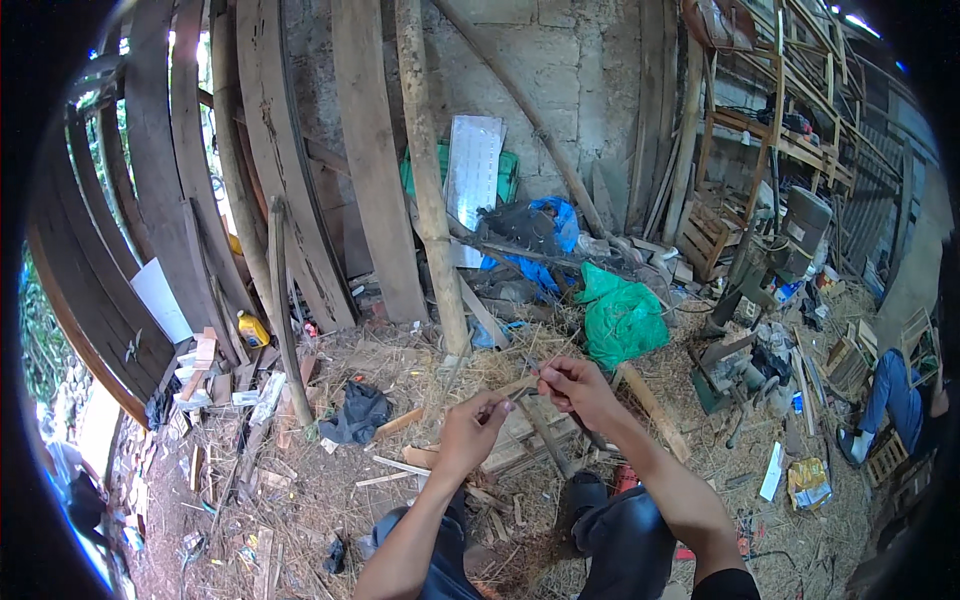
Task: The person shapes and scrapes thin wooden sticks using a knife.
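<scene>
Left hand [470, 437] and right hand [588, 398]: fingertips pressed together, presumably for fine control, above straw-littered brown floor [320, 500]; contents indiscernible.

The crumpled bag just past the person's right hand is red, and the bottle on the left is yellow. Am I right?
Not quite: the head view shows the crumpled bag just past the person's right hand is green, not red. The bottle on the left is yellow.
</scene>
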{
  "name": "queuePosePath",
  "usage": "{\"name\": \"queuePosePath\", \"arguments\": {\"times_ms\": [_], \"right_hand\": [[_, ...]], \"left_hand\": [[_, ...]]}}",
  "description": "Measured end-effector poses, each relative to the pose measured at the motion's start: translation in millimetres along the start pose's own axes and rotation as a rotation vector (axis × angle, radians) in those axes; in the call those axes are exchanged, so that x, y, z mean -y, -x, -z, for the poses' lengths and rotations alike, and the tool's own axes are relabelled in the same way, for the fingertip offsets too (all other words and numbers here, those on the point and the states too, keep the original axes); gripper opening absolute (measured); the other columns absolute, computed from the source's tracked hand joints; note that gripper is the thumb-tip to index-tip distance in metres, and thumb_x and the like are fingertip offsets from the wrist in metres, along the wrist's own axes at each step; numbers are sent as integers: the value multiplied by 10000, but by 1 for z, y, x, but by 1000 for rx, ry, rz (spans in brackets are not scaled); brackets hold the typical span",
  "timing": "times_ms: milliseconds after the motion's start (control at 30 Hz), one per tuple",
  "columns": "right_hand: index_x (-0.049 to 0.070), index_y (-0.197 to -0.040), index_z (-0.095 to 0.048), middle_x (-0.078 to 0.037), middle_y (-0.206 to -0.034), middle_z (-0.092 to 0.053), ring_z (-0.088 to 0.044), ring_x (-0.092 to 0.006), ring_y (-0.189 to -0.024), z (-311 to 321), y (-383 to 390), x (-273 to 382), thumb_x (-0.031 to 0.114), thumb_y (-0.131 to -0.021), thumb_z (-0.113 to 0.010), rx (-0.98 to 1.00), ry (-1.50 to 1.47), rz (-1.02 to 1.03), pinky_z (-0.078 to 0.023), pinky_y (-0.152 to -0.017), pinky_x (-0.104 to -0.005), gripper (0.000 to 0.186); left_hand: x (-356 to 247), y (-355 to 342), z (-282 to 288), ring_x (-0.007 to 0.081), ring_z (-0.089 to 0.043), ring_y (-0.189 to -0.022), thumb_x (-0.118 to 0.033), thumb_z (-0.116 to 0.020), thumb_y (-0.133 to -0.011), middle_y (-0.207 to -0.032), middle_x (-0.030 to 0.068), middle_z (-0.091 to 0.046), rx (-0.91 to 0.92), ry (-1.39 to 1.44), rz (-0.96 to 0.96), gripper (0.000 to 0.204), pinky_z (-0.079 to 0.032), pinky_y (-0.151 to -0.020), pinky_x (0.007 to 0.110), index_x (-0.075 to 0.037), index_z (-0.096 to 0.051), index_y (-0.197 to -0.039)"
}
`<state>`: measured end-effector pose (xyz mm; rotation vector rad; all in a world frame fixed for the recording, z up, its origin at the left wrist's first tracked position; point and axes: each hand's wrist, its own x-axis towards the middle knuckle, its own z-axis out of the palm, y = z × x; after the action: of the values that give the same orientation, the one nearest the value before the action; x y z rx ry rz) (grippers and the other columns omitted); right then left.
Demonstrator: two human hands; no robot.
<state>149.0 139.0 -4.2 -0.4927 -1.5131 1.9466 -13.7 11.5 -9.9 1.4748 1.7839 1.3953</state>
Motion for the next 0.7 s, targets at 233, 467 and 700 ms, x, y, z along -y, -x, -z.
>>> {"name": "queuePosePath", "arguments": {"times_ms": [233, 467, 700], "right_hand": [[8, -887, -577, -8, -706, -559, -375, -44, -487, 18, -4, 1, 166, -923, -537, -41, 116, -58, -287, -427, -203, 167], [14, -841, -588, 3, -689, -565, -381, -36, -484, 18, -7, 6, 174, -911, -561, -103, 135, -32, -291, -430, -186, 177], [8, -861, -595, 17, -681, -550, -370, -31, -482, 20, -6, 6, 156, -908, -564, -126, 194, -33, -278, -421, -189, 158]], "left_hand": [[0, 0, 0, 58, -460, -608, -142, -613, -869, -668, 14, -583, 70, 116, -6, 143, -374, -547, 238, -7, -638, -906], [-7, -3, -2, 73, -526, -671, -124, -603, -870, -739, 41, -630, 93, 166, 22, 156, -432, -628, 246, 22, -634, -919], [-5, -1, -7, 64, -514, -646, -108, -598, -864, -713, 45, -616, 45, 127, -59, 142, -413, -593, 234, 20, -632, -914]]}}
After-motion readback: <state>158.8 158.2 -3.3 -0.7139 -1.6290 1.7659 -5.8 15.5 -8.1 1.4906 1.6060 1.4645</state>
